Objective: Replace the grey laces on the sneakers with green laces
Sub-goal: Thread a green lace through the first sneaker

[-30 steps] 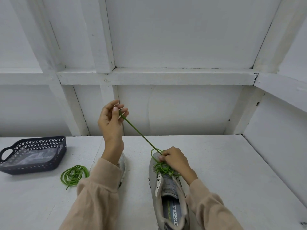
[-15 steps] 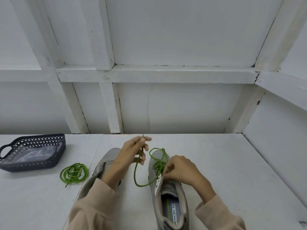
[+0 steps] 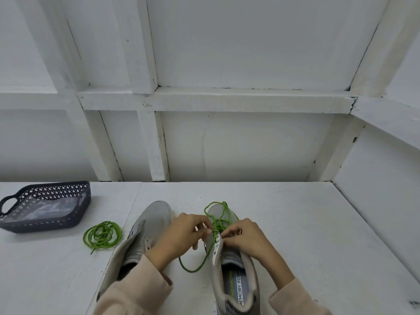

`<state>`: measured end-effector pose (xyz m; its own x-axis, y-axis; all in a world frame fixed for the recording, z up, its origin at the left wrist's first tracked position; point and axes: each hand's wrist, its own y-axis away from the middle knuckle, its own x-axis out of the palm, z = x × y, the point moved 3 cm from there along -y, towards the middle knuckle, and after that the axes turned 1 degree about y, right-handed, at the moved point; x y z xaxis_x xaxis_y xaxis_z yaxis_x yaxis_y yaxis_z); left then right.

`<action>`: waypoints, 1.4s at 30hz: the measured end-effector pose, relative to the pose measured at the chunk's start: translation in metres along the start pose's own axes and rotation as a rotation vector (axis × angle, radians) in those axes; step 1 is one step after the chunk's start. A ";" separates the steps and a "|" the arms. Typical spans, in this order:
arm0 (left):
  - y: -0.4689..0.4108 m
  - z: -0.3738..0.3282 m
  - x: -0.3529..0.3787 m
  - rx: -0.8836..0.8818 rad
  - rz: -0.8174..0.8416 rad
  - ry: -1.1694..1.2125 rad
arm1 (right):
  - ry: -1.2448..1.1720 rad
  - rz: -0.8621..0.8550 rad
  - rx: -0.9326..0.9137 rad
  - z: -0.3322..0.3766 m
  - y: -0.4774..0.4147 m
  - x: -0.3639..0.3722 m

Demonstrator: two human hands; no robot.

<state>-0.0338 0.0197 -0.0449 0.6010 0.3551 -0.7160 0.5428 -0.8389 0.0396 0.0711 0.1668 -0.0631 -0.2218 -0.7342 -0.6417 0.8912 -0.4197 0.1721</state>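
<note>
Green lace sits part-threaded in the front eyelets of right sneaker, loose loops over its toe, slack strand drooping off its left side onto table. Left hand pinches the strand just left of the eyelet row. Right hand curls over the row, apparently pinching lace at the flap; exact hold unclear. Likely step: feeding the next eyelet. Best to steady the flap, clear the toe loops first, and pull slack evenly. Left sneaker lies unlaced beside it, spare lace coil farther left.
</note>
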 end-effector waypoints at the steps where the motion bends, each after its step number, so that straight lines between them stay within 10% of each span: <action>1: -0.001 0.000 0.000 0.014 -0.022 -0.054 | -0.008 -0.001 -0.001 -0.001 0.000 0.000; 42: -0.007 -0.049 -0.001 0.188 0.056 -0.890 | -0.020 -0.037 -0.050 -0.002 0.002 0.003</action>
<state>-0.0093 0.0452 -0.0105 -0.0933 -0.0717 -0.9931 0.3747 -0.9266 0.0317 0.0728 0.1648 -0.0662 -0.2622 -0.7294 -0.6318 0.9009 -0.4198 0.1107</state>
